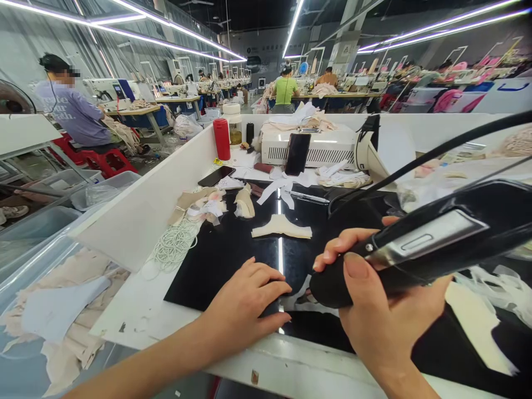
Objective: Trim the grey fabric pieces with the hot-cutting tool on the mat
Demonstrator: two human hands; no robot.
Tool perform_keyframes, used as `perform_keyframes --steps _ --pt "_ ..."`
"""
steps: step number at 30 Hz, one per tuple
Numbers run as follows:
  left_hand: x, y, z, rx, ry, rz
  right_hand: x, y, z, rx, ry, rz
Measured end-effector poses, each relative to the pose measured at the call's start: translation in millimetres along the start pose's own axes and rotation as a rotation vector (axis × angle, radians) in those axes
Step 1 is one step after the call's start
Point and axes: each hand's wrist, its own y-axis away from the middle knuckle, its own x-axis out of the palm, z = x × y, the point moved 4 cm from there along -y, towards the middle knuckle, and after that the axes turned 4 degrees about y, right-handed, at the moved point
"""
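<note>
My right hand (382, 327) is wrapped round a black corded handheld power tool (453, 252) with a silver panel; I cannot make out its exact kind. Its tip points down at a thin, see-through white piece of material (326, 309) on the glossy black board (199, 280). The tool hides part of that piece. My left hand (247, 293) rests on the board at the left of the piece, fingers bent and slightly spread, thumb apart. Beyond the hands lies a curved cream fabric piece (281, 227). Another cream piece (477, 327) lies at the right, beside my right wrist.
Cord loops (177, 244) and fabric scraps (203, 205) lie at the left. Behind stand a red bottle (221, 138), an upright phone (297, 155) and a white vented machine (332, 145). The tool's black cable (432, 141) arcs over the right side. Co-workers sit farther off.
</note>
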Motion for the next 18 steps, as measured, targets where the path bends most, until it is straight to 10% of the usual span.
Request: perform_keyframes --steps 18 --pt "3.1 7.7 0.8 0.002 -0.041 -0.066 11.8 3.2 1.7 0.021 -0.038 0.037"
